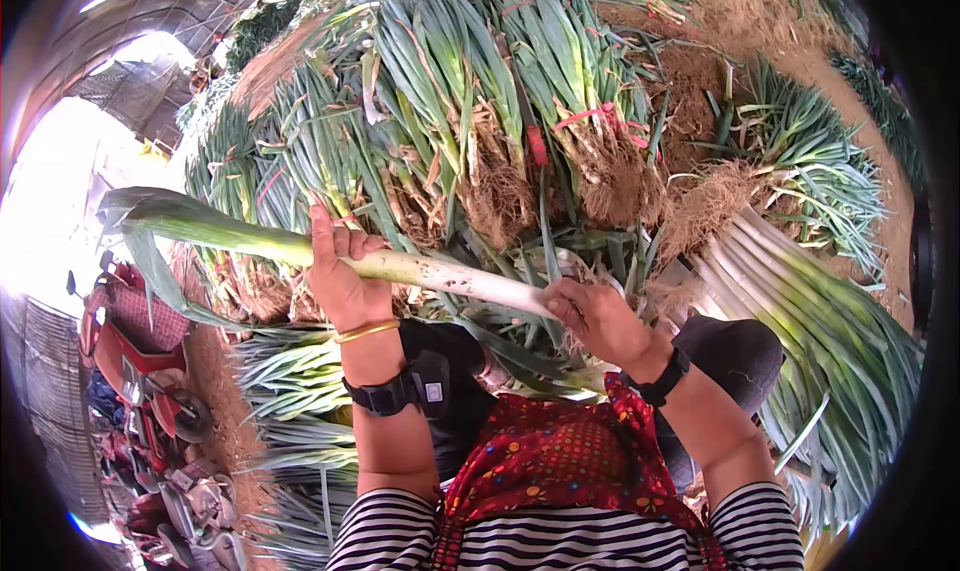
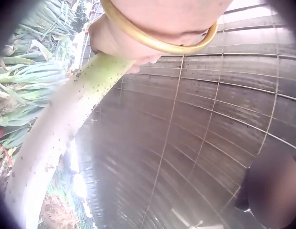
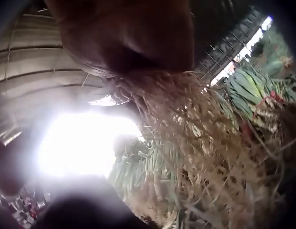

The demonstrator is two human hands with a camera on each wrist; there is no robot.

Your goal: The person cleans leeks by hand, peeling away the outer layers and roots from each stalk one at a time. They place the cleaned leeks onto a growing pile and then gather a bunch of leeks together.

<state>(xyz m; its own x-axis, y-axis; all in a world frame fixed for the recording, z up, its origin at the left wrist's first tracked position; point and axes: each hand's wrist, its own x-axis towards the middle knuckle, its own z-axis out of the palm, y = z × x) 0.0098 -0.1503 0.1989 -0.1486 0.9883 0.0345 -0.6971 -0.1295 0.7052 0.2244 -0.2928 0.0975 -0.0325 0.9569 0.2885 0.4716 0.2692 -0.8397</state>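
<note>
A long, thick green onion [image 1: 450,276] lies across both hands in the head view, its white stem spotted with dirt. My left hand [image 1: 350,281] grips it where the stem turns green, and its leaves [image 1: 200,229] stretch out to the left and droop. At the white end, my right hand [image 1: 605,321] pinches the stem. In the right wrist view, pale stringy roots [image 3: 205,133] hang below that hand. A gold bangle [image 2: 152,42] circles the left wrist, above the stem in the left wrist view.
Tied bundles of green onions [image 1: 450,81] stand ahead. A pile of peeled white-stemmed onions [image 1: 790,301] lies at the right, with more stacked onions [image 1: 300,381] at the lower left. A red motorbike [image 1: 145,371] stands far left. My knee [image 1: 735,356] is beside the right wrist.
</note>
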